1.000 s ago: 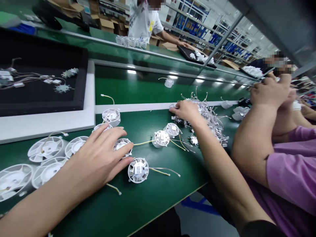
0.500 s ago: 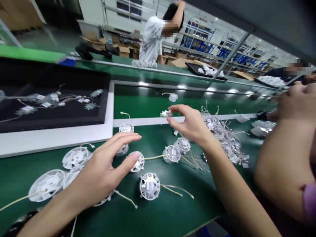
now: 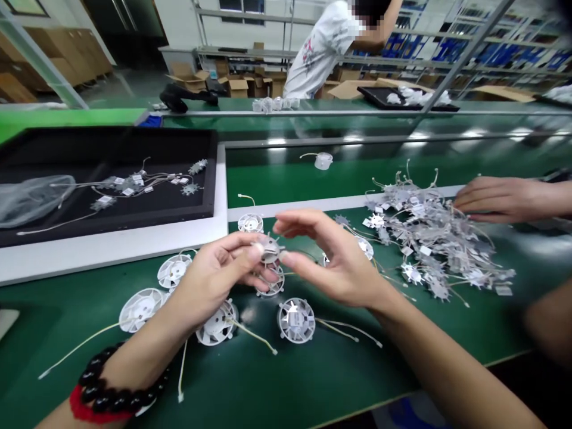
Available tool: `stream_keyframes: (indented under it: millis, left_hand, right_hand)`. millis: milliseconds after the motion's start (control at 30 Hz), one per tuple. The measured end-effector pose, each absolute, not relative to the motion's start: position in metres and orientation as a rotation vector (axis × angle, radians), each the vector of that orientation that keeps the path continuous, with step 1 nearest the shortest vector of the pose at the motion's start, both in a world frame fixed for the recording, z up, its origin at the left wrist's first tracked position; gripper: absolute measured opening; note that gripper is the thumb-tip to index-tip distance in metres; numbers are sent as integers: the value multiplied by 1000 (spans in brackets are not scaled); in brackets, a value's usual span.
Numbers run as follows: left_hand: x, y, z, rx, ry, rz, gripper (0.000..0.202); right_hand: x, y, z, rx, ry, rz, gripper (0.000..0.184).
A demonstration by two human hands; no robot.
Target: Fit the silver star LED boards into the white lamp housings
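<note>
A: OK, live at the bench (image 3: 339,375). L hand (image 3: 214,271) first: thumb and fingers closed on a small grey star-shaped part (image 3: 270,250), pinched up above the benchtop, approx. mid-view.

B: And the R hand (image 3: 339,265)?

A: Just to the R of it, fingers curved and spread, thumb apart from them. Thumb tip's right by the part's edge; can't tell if it's touching.

B: What's under the hands?

A: White round housing (image 3: 273,286), partly hidden behind the L fingers. Nearer us, another one, the front housing (image 3: 296,320), lying w/ a star-shaped piece inside and 2 wires trailing R.

B: L side?

A: More ring housings (image 3: 142,311) around the L forearm, some w/ pale leads. Black bead bracelet (image 3: 107,390) w/ a red band on that wrist.

B: Far R?

A: Big pile (image 3: 438,238) of grey star-shaped pcs, wires tangled. Co-worker's hand (image 3: 504,198) at its R edge.

B: Back L?

A: Black tray (image 3: 174,140) w/ a few similar pcs and a clear bag (image 3: 36,199).
</note>
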State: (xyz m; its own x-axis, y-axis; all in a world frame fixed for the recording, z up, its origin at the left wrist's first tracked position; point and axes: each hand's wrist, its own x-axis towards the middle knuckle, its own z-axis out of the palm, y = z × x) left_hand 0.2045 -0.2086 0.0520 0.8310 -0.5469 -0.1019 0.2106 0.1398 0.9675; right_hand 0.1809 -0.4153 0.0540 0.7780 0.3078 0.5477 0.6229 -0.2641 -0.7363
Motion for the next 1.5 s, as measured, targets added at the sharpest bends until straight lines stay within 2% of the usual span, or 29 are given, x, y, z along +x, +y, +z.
stream_keyframes:
  millis: [67,200,367,533,767,1067,1267,1367,1500]
  left_hand:
    - [204,-210,53,1286,-275,-563,29]
    - [203,-213,54,1268,-203,-543,28]
    - [204,-213,55,1232,-195,-600,33]
    - [207,-210,55,1206,-210,-647,24]
    - [208,-209,54,1315,-226,-578,24]
    - [203,-211,59,1731,-303,-341,30]
    - [205,-199,55,2221,-843,-159,44]
    - [203,-193,48,2407,-1063,-25,43]
    - [200,-192,42,2527,-1135,-51,41]
  right_hand:
    - [181,-416,55,-1723,-541,-118,41]
    - [182,-419,60,-1673,-380,246,22]
    - [181,-423,63,-1858,-413,195,17]
    - [180,-425,60,-2056,-446,41,18]
    - [184,-425,57,-1685,-270,349,17]
    - [188,-421,48,-1901,-266,213,25]
    - [186,-421,51,-2065,-254,313,26]
    - [185,-420,51,-2237,-293,349,24]
    - [184,-420,48,-2378,-368,326,23]
